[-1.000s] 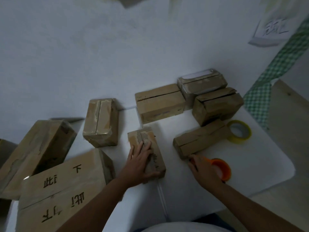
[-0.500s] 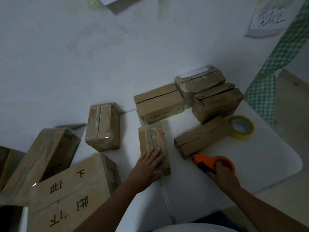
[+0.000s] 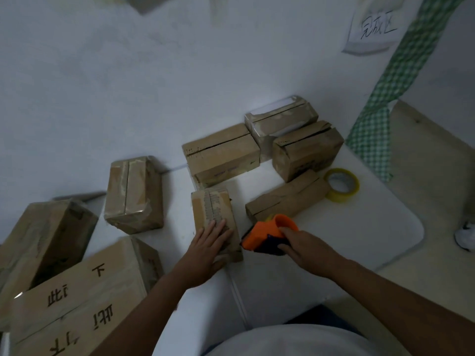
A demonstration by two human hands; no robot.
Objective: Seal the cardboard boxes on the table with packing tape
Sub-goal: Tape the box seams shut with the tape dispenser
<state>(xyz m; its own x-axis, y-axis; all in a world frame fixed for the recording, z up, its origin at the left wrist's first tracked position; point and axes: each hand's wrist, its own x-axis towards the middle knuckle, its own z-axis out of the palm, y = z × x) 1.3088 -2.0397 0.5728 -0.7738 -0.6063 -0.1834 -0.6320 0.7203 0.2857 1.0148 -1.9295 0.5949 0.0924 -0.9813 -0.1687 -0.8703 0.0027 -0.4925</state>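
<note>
Item: small cardboard box (image 3: 215, 219), brown, oblong, lying at centre frame on the white table (image 3: 372, 235), its long axis running toward the wall. Worn grey strips ran along its top seam. The left hand (image 3: 209, 249) lay flat on its near end, fingers straight and together, pressing it down. Judged light, fairly stiff at the edges but soft over the flaps; likely to slide on the smooth tabletop unless pinned. Best held by a flat palm on top or by the 2 long sides, clear of the seam.

Item: orange tape dispenser (image 3: 267, 233), just right of that box and lifted at the box's near corner. The right hand (image 3: 307, 253) gripped it, fingers curled around its dark handle. Judged rigid and light; its cutting edge could not be made out.

Item: yellow tape roll (image 3: 341, 185), right of centre, touching the end of a long flat box (image 3: 285, 199).

Item: 3 more boxes (image 3: 222, 155) grouped against the wall, upper centre; 1 glossy taped box (image 3: 133, 194) left of centre.

Writing: a large carton (image 3: 84, 294) at lower left bore black Chinese characters, upside down in this view; "下" was legible, the rest uncertain. A paper sign (image 3: 375, 27) at upper right showed 3 handwritten characters, probably "完成区". No brand names could be read.
</note>
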